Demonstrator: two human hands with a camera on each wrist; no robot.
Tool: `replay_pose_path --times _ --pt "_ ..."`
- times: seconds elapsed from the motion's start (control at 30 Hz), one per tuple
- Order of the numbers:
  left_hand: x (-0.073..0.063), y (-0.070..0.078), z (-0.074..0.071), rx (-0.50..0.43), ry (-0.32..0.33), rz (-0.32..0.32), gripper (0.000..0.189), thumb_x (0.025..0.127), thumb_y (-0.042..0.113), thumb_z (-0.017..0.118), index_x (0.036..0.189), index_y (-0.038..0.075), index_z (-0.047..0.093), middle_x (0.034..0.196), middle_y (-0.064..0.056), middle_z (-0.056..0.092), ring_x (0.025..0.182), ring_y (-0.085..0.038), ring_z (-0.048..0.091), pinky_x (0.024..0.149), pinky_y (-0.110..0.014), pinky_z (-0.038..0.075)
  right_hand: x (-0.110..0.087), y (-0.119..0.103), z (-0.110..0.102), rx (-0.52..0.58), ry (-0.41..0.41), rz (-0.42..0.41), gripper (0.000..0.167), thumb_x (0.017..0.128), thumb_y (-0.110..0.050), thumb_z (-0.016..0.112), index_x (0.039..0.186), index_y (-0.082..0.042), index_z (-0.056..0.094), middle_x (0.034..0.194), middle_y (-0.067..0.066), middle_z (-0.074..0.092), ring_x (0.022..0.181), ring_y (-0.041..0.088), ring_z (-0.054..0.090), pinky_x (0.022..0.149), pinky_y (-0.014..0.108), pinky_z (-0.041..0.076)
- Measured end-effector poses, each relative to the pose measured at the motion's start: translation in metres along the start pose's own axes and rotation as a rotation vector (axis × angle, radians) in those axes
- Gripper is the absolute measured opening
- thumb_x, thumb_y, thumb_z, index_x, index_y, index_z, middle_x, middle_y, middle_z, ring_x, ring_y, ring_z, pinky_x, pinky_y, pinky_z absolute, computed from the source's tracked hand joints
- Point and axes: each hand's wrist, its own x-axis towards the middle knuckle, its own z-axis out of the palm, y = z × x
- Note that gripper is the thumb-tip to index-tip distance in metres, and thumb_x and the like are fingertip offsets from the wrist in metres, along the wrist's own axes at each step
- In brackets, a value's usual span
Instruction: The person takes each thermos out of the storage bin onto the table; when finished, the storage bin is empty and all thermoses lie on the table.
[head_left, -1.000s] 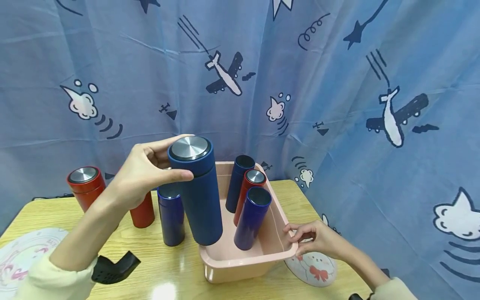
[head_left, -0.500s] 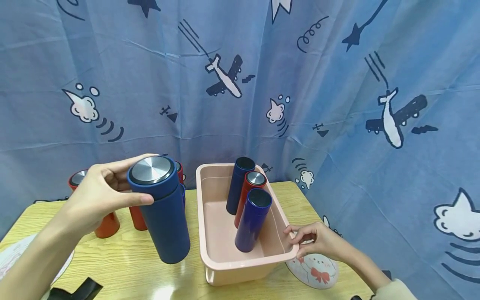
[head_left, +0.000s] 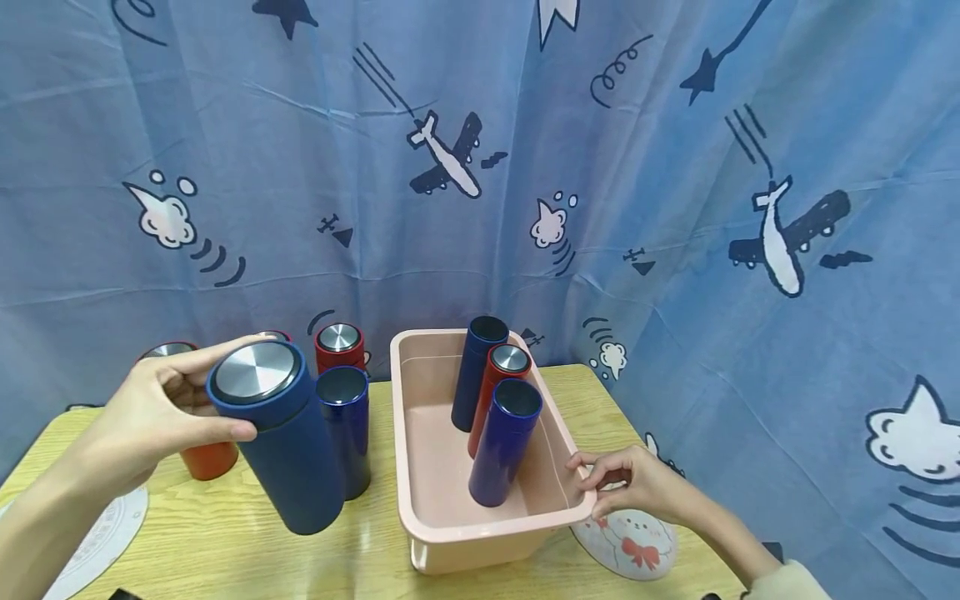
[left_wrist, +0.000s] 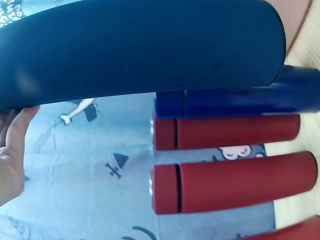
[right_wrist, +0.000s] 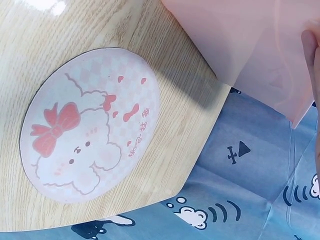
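Three insulated flasks [head_left: 504, 450] are standing inside the pink bin [head_left: 431, 454]; left of it, I'm watching the left hand [head_left: 153, 412] gripping a silver-lidded navy flask [head_left: 292, 462] near its top and the right hand [head_left: 637, 483] pinching the bin's rim [head_left: 487, 532], seemingly steadying it.

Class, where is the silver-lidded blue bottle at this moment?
In the head view, the silver-lidded blue bottle is tilted in the left hand, left of the pink tub and partly in front of the shiny blue bottle outside it.
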Motion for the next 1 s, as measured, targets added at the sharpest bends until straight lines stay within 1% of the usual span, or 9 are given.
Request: replay_pose_path --times 0.1,0.23,0.37,0.5,0.67,0.73,0.8,0.9,1.0 --pt "-0.004 -0.008 -0.005 -0.025 -0.003 0.01 0.079 0.07 -0.026 0.066 0.138 0.012 0.054 0.123 0.001 0.065 0.092 -0.018 0.07 0.077 -0.024 0.055 -0.001 -0.001 0.0 -0.009 0.003 0.003 0.024 0.079 -0.003 0.074 0.095 0.012 0.067 0.114 0.037 0.057 0.117 0.001 0.054 0.077 0.028 0.056" --pt "-0.009 -0.017 -0.012 -0.004 0.02 -0.016 0.079 0.07 -0.026 0.067 0.136 0.017 0.056 0.118 0.003 0.066 0.089 -0.017 0.07 0.075 -0.022 0.055 -0.001 -0.002 0.001 0.019 0.003 0.023 0.024 0.079 -0.002 0.074 0.095 0.013 0.066 0.115 0.039 0.055 0.117 0.001 0.054 0.074 0.031 0.057" --pt "-0.013 -0.023 -0.018 0.05 0.033 -0.056 0.078 0.073 -0.023 0.067 0.138 0.017 0.054 0.117 0.005 0.066 0.088 -0.017 0.07 0.075 -0.022 0.055 0.0 -0.002 0.002 0.053 0.003 0.044 0.024 0.079 -0.001 0.074 0.095 0.014 0.066 0.115 0.041 0.053 0.118 0.001 0.054 0.068 0.035 0.058" --pt "-0.013 -0.027 -0.021 0.118 0.028 -0.081 0.076 0.074 -0.02 0.068 0.14 0.014 0.051 0.114 0.005 0.067 0.088 -0.018 0.07 0.074 -0.023 0.056 -0.001 -0.001 0.001 0.049 0.013 0.049 0.024 0.078 -0.001 0.074 0.095 0.013 0.066 0.115 0.041 0.054 0.118 0.001 0.054 0.066 0.036 0.058" --pt "-0.013 -0.037 -0.027 0.187 0.04 -0.11 0.078 0.074 -0.018 0.071 0.137 0.024 0.055 0.109 0.01 0.068 0.087 -0.013 0.07 0.071 -0.021 0.055 -0.001 -0.001 0.001 0.054 0.01 0.014 0.024 0.078 0.0 0.074 0.095 0.015 0.065 0.114 0.042 0.053 0.116 0.003 0.056 0.068 0.035 0.058" --pt "-0.013 -0.041 -0.03 0.197 0.031 -0.108 0.079 0.073 -0.018 0.071 0.136 0.027 0.056 0.109 0.011 0.068 0.086 -0.012 0.069 0.07 -0.021 0.055 -0.001 -0.001 0.001 0.042 0.007 0.004 0.025 0.078 -0.001 0.074 0.095 0.015 0.065 0.113 0.041 0.054 0.116 0.003 0.056 0.072 0.032 0.057" --pt "-0.014 -0.044 -0.034 0.203 0.008 -0.099 0.081 0.072 -0.019 0.071 0.136 0.028 0.056 0.109 0.011 0.068 0.085 -0.011 0.069 0.069 -0.021 0.055 -0.001 -0.001 0.001 0.024 0.008 0.001 0.025 0.078 -0.002 0.075 0.095 0.014 0.065 0.114 0.039 0.055 0.116 0.003 0.056 0.076 0.03 0.056" --pt "-0.016 -0.05 -0.039 0.218 -0.027 -0.086 0.083 0.07 -0.019 0.072 0.136 0.029 0.055 0.107 0.01 0.069 0.083 -0.011 0.068 0.066 -0.023 0.055 0.0 -0.001 0.001 0.024 0.005 0.004 0.026 0.078 -0.002 0.074 0.095 0.015 0.065 0.114 0.038 0.056 0.115 0.003 0.056 0.077 0.029 0.056" --pt "-0.018 -0.055 -0.045 0.247 -0.048 -0.087 0.083 0.071 -0.018 0.072 0.137 0.029 0.054 0.105 0.009 0.07 0.082 -0.011 0.066 0.063 -0.024 0.054 0.002 -0.002 0.002 0.026 0.001 0.003 0.025 0.078 -0.001 0.074 0.096 0.015 0.065 0.115 0.038 0.056 0.115 0.003 0.056 0.077 0.029 0.056"
